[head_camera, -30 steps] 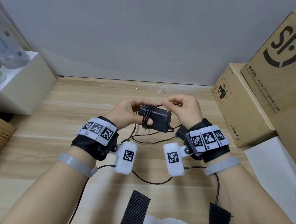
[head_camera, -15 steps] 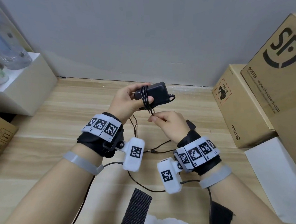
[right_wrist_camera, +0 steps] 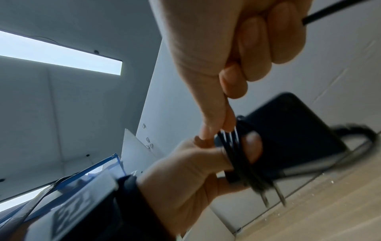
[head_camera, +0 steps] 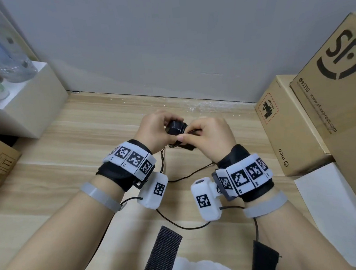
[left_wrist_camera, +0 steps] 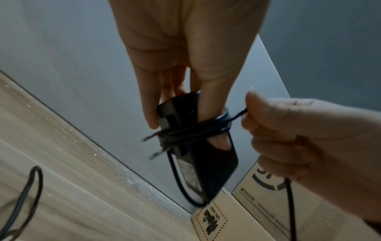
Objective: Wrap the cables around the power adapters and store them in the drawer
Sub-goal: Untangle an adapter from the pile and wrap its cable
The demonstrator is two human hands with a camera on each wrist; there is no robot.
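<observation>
adapter body: from my head view the power adapter [head_camera: 175, 125] shows only a corner between both hands; the rest is covered.
label text: the sticker on the adapter [left_wrist_camera: 190, 176] is too blurred for me to read.
cable end: the cable [left_wrist_camera: 290, 210] runs off the frame at 5 o'clock.
prongs: smeared by motion blur in my right wrist view [right_wrist_camera: 274, 194].

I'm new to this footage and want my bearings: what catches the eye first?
Mid-desk, both hands meet on a black power adapter: the left hand holds it while the right hand pinches its thin black cable, already looped several times around it. To the right, cardboard boxes stand against the wall.
</observation>
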